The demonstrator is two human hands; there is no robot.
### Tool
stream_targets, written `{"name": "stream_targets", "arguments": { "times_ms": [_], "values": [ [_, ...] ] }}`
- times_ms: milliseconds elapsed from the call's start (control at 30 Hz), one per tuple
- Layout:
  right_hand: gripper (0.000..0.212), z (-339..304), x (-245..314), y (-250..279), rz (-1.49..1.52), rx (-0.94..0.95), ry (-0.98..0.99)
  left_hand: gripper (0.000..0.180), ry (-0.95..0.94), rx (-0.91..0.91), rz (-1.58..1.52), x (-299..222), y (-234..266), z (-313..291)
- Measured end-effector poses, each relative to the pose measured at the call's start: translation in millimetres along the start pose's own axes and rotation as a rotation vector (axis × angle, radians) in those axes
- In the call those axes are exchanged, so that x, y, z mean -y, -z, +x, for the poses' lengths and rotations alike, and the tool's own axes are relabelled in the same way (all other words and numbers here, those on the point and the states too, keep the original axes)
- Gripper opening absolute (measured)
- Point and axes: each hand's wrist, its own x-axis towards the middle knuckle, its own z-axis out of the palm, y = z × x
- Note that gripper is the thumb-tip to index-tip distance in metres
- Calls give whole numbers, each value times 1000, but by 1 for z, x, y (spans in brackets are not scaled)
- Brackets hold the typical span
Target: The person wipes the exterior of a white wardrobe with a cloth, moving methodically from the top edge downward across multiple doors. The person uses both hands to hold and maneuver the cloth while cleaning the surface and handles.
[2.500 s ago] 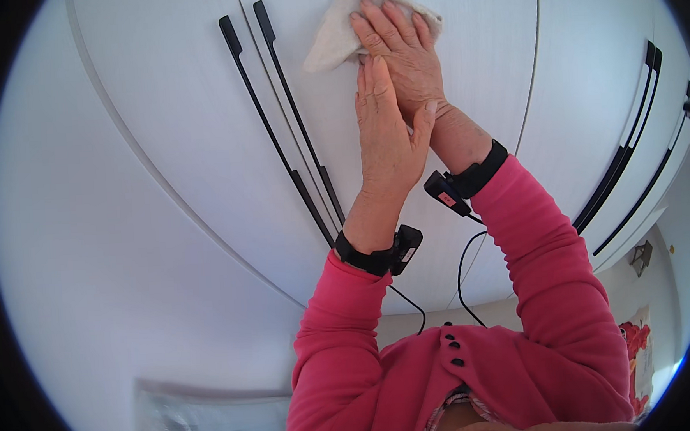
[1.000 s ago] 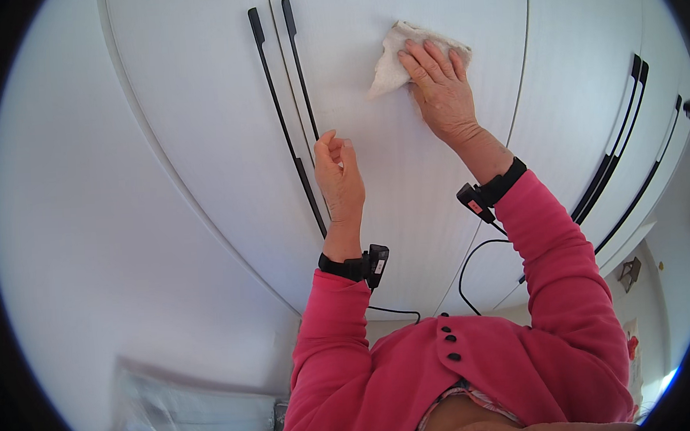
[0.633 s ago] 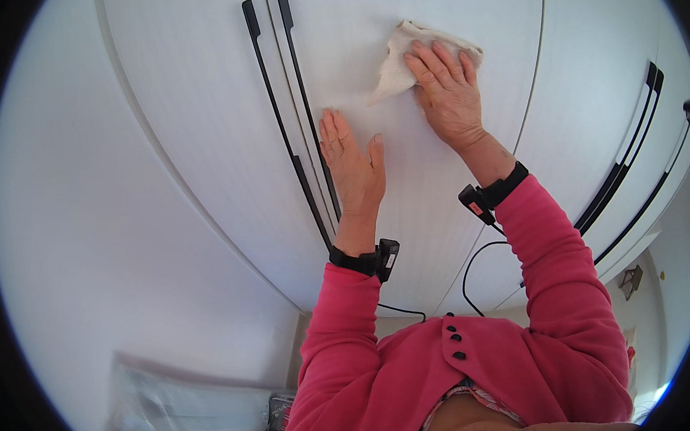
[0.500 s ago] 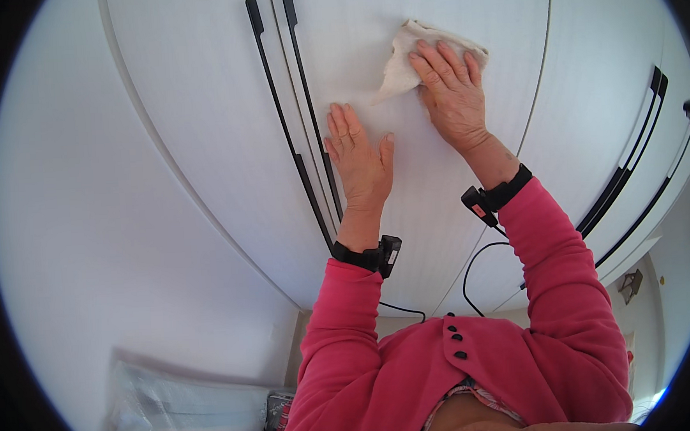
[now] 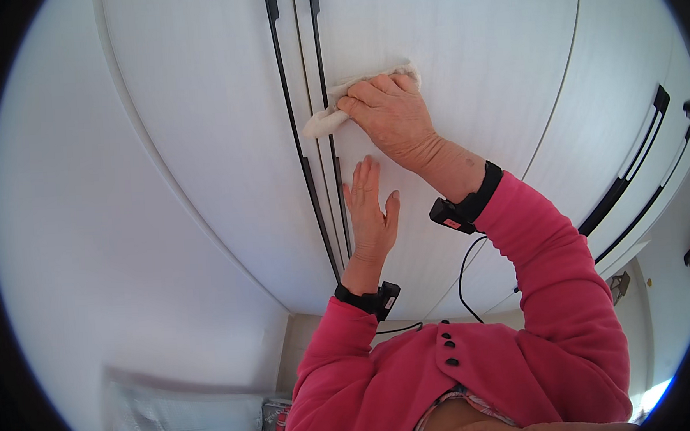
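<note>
Leftward across the white cabinet door has gone the right hand, and the pale cloth under it now lies against the black handles at upper centre — most of the cloth is hidden beneath the palm. Fingers spread flat, it presses the cloth; the left hand, open, rests flat just below — much as before.

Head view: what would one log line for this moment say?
right hand: presses cloth on door | left hand: flat on door | handles: beside cloth
</note>
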Motion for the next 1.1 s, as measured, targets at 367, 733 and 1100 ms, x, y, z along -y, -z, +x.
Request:
{"name": "stream_targets", "arguments": {
  "times_ms": [367,733,1100],
  "values": [
    [24,-49,-18,-6,-81,121,18,47,-135,-23,-247,24,-16,-19],
    [18,-68,-17,-13,-105,212,-51,39,-113,3,-411,23,-12,-24],
    [27,-48,-37,-12,-175,104,-126,34,-63,25,-480,31,-15,-32]
  ]
}}
